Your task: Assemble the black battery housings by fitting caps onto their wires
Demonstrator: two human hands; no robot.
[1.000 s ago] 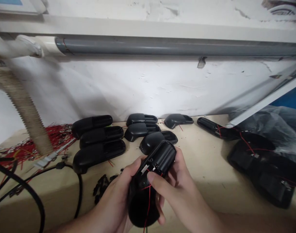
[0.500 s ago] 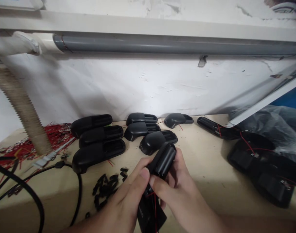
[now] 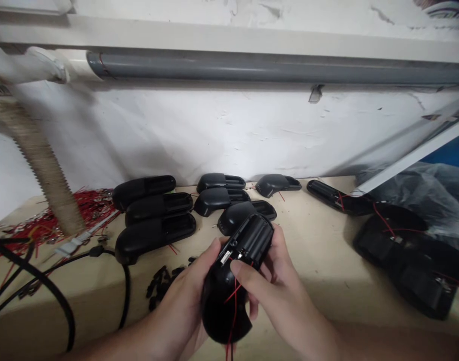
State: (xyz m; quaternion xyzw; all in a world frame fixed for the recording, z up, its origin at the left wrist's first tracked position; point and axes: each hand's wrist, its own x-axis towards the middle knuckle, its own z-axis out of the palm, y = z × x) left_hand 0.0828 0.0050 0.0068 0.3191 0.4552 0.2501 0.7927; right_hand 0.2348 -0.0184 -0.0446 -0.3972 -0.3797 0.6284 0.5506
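Observation:
Both my hands hold one black plastic housing [image 3: 224, 296] with a rounded end towards me and a battery-like slot at the far end. My left hand [image 3: 194, 286] is closed along its left side, thumb on the edge. My right hand [image 3: 278, 286] wraps its right side, with the thumb pressed near a small metal contact in the middle. Thin red wires [image 3: 235, 301] run from there over the housing and hang off its near end. A small white connector [image 3: 225, 257] sits beside the thumb. The underside and most of my fingers are hidden.
Several similar black housings [image 3: 158, 235] stand in rows behind my hands. More open ones with red wires [image 3: 421, 281] lie at right by a clear plastic bag [image 3: 440, 200]. Small black parts [image 3: 160, 286], a black cable [image 3: 126, 291] and a red wire heap [image 3: 90, 208] lie left.
The housing has turned in my hands, so its open inside, white connector and rounded near end now show. My left thumb has moved back to its left edge.

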